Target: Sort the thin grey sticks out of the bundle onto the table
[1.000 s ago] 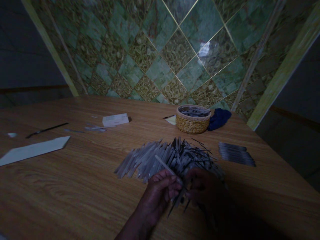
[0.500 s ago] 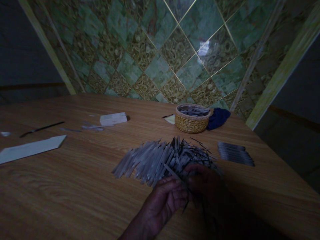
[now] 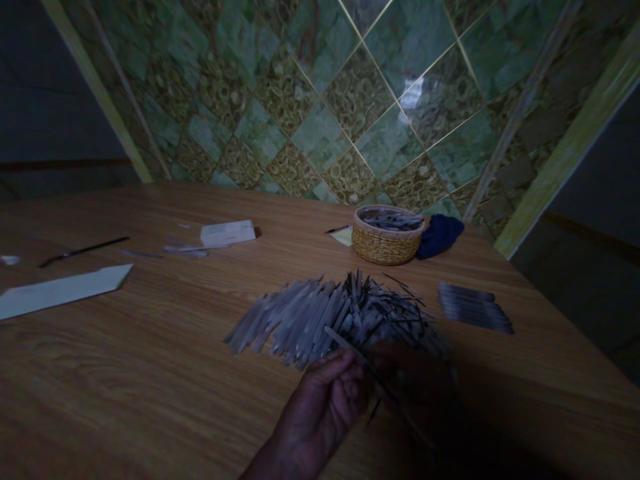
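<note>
My left hand (image 3: 327, 400) is closed, with thumb and fingertips pinching a narrow translucent plastic sleeve (image 3: 343, 341) that points up and left. A thin dark stick (image 3: 395, 399) runs in line with the sleeve toward the lower right. Deep shadow covers my right hand (image 3: 403, 367), close beside the left; its fingers look curled near the stick, but what they hold is not clear. Just beyond both hands lies a pile of sleeves (image 3: 295, 317), pale ones on the left and dark thin sticks mixed in on the right. Another dark tip shows below the left fingers.
A neat row of sleeved sticks (image 3: 473, 308) lies on the right. Behind the pile stand a round woven basket (image 3: 387, 248) of similar pieces and a dark blue cloth (image 3: 443, 233). A white box (image 3: 227, 233), a pale strip (image 3: 65, 291) and a black slim tool (image 3: 85, 251) lie left.
My right hand has shifted slightly down and right, deeper into shadow. More of the thin dark stick now shows below the sleeve. The left hand keeps its pinch; the view has moved a little.
</note>
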`<move>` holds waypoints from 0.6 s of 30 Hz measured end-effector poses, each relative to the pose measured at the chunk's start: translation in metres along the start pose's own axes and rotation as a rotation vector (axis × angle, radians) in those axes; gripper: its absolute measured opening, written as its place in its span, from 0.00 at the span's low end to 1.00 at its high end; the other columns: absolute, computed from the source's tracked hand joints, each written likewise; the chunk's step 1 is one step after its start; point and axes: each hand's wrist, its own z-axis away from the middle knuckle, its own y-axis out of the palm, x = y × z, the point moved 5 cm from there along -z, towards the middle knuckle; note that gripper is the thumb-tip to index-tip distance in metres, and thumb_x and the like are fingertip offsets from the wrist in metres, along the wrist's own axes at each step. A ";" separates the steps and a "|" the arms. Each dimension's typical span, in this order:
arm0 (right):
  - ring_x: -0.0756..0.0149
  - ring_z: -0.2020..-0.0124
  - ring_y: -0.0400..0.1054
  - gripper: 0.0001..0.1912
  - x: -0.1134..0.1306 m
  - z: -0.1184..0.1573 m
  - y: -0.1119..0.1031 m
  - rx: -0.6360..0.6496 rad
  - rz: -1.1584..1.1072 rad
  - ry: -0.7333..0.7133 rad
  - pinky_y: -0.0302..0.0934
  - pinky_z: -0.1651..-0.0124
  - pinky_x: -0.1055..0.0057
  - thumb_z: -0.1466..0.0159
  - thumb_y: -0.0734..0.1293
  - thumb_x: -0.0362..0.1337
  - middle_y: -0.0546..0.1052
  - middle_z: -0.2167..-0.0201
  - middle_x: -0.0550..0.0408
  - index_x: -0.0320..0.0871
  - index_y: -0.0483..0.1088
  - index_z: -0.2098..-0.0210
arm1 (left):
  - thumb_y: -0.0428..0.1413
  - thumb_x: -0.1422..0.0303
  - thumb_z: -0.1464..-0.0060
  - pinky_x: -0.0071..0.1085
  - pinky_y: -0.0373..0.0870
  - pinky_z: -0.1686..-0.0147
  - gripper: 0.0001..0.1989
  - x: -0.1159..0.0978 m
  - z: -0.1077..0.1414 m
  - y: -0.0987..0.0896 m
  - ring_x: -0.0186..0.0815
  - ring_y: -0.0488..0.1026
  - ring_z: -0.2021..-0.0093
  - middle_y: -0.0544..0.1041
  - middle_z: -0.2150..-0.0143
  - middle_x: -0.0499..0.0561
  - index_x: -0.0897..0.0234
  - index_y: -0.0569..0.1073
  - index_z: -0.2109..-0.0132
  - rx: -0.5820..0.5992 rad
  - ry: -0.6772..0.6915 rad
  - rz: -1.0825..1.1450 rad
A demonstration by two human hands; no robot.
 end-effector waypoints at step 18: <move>0.66 0.68 0.69 0.14 0.009 -0.013 0.008 0.240 0.333 -0.202 0.62 0.64 0.73 0.36 0.53 0.36 0.76 0.68 0.55 0.45 0.69 0.64 | 0.59 0.69 0.53 0.20 0.52 0.91 0.09 0.019 0.004 -0.002 0.27 0.66 0.89 0.75 0.84 0.52 0.68 0.75 0.79 0.156 -0.135 -0.276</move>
